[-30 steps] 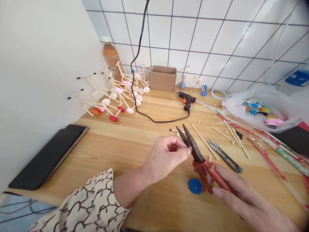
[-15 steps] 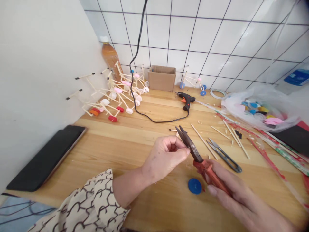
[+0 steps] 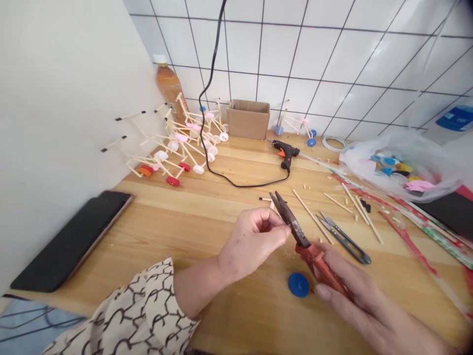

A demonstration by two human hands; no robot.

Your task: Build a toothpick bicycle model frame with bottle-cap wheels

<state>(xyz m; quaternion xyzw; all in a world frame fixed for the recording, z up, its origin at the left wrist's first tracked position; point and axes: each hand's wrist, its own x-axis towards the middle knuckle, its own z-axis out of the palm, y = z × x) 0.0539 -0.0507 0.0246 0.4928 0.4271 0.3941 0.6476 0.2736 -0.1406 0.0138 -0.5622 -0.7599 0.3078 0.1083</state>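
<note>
My right hand (image 3: 362,296) is wrapped round the red handles of a pair of pliers (image 3: 295,229), whose dark jaws point up and away, slightly parted at the tips. My left hand (image 3: 251,241) is closed in a pinch right beside the jaws. Whatever sits between its thumb and finger is too hidden to name. Below the pliers a blue bottle cap (image 3: 298,284) lies flat on the wooden table. Just behind the jaws, a small stick piece with a black end (image 3: 265,199) shows partly.
Thread snips (image 3: 345,239) and wooden sticks (image 3: 312,216) lie to the right. A glue gun (image 3: 284,152) with its black cord, a cardboard box (image 3: 248,121) and stick models with cap wheels (image 3: 181,143) stand behind. A phone (image 3: 70,241) lies left; a plastic bag of caps (image 3: 399,167) right.
Almost nothing differs. Both hands and the pliers hold practically the same place, and the view has shifted very slightly.
</note>
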